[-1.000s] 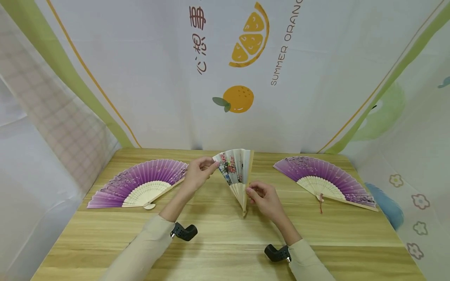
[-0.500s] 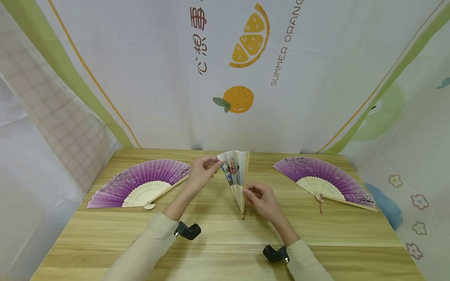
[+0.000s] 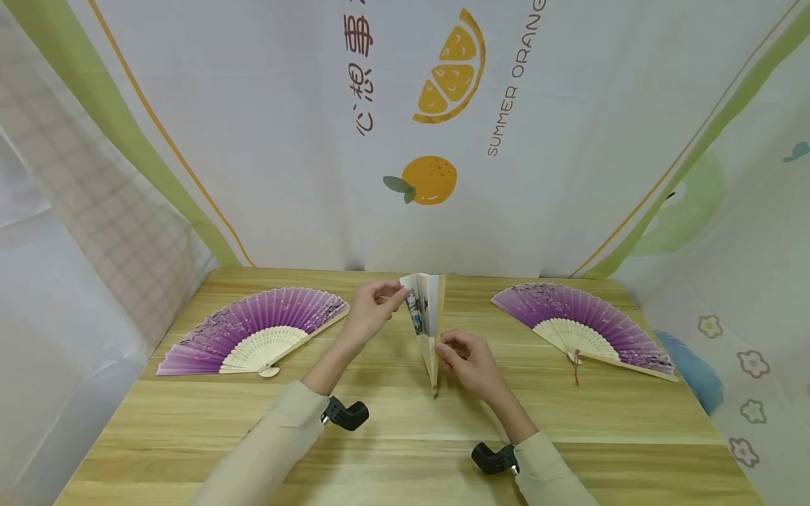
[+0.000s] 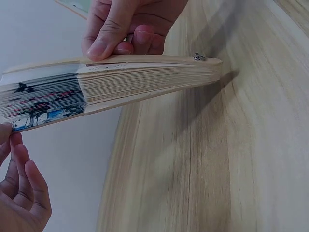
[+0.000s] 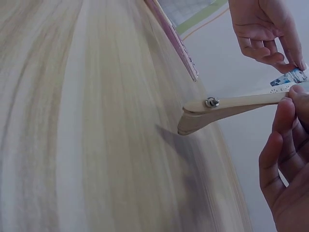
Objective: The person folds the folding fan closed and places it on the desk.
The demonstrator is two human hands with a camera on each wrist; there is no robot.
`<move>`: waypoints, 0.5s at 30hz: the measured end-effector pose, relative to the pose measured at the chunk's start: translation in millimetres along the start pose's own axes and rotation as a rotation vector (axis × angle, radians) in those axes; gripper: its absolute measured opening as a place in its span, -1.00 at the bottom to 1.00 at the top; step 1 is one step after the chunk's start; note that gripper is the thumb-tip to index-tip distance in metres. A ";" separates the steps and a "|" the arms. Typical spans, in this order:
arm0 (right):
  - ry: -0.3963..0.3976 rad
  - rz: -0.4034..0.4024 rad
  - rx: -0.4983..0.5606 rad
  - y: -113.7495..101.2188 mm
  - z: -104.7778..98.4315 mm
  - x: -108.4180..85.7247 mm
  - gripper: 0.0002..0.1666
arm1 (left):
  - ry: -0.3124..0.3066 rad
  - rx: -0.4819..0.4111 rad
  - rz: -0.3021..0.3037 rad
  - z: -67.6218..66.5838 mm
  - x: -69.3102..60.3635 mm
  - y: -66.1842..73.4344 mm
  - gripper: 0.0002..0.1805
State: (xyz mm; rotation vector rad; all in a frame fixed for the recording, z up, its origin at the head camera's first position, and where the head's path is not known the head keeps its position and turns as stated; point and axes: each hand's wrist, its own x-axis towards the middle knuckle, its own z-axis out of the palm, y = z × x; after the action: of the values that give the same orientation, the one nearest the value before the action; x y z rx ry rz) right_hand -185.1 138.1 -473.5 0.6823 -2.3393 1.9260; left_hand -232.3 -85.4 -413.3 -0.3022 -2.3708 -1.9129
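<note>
A white folding fan (image 3: 428,316) with a printed flower picture stands nearly upright above the middle of the table, partly folded. My left hand (image 3: 373,313) pinches the upper left edge of its leaf between thumb and fingers. Lower down on the other side, my right hand (image 3: 471,364) pinches the outer wooden stick. In the left wrist view the ribs of the folding fan (image 4: 145,84) lie close together, fanning wider toward the leaf. A metal rivet (image 5: 212,102) joins the sticks at the narrow end, which hangs just over the wood.
Spread purple fans lie on the wooden table (image 3: 392,450), one purple fan (image 3: 253,323) at the left and another purple fan (image 3: 588,316) at the right with a red tassel (image 3: 576,367). A white printed curtain (image 3: 285,176) hangs behind the table.
The white folding fan has narrowed from a wider spread. My left hand has moved right, bringing its edge toward the right-hand stick. My right hand has shifted slightly left.
</note>
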 end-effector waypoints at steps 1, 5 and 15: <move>0.000 0.003 0.000 -0.2 0.4 -0.1 -0.91 | -0.001 -0.001 0.003 0.7 0.3 -0.2 -0.75; -0.001 0.019 0.006 0.2 1.2 -0.4 -0.90 | -0.006 0.005 0.011 2.8 0.9 0.5 -0.75; 0.000 0.041 0.003 -2.0 3.3 0.2 -0.92 | -0.010 0.003 0.021 7.5 2.4 1.3 -0.74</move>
State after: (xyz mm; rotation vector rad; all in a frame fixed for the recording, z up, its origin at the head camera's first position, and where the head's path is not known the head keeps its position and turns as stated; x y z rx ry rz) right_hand -183.8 134.7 -472.4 0.6399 -2.3696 1.9463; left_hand -233.9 -77.6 -413.2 -0.3358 -2.3666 -1.9037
